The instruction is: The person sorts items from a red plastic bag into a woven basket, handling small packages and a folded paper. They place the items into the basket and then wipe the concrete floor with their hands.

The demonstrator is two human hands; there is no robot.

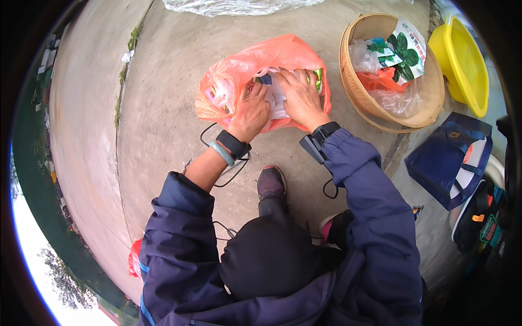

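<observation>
An orange-red plastic bag [285, 51] lies on the concrete ground in front of me, its mouth spread wide. Inside it are white and pink plastic packages [220, 95] and a green packet [318, 78]. My left hand [251, 106] reaches into the bag's mouth, fingers bent down among the packages; the fingertips are hidden. Beside it, my right hand [301, 95] rests on the whitish plastic contents with its fingers spread and curled. Whether either hand grips anything is not clear. Both wrists wear black straps with cables.
At the right stands a round bamboo basket [346, 77] holding plastic bags and printed seed-type packets. Beyond it is a yellow plastic basin [452, 61]. A dark blue bag [428, 163] and a black bag [469, 228] lie nearer. Clear plastic sheeting [240, 6] lies at the top.
</observation>
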